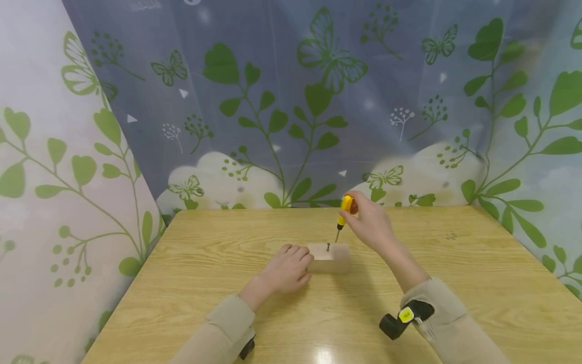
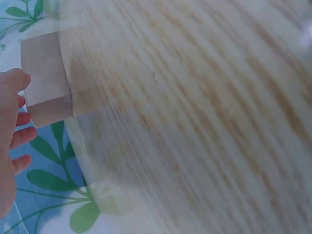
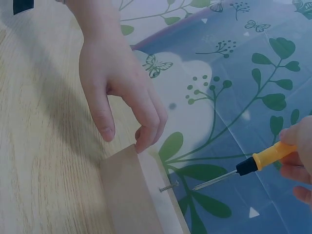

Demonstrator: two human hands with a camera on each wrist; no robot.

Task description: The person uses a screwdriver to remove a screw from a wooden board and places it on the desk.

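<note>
A pale wooden block (image 1: 332, 265) lies on the table, and a metal screw (image 3: 168, 186) stands up from its top face. My left hand (image 1: 285, 268) holds the block's left end, thumb at the near side and fingers bent over the end. In my right hand (image 1: 370, 225) is a screwdriver (image 1: 346, 206) with a yellow handle and black collar, pinched between thumb and fingers. Its shaft points down toward the block, the tip close to the screw head but apart from it. The left wrist view shows the block (image 2: 46, 70) without the screw.
The wood-grain table (image 1: 191, 303) reaches back to a blue curtain (image 1: 282, 101) printed with leaves and butterflies. Similar cloth hangs at the left and right. A black wrist camera (image 1: 404, 318) is strapped over the right sleeve.
</note>
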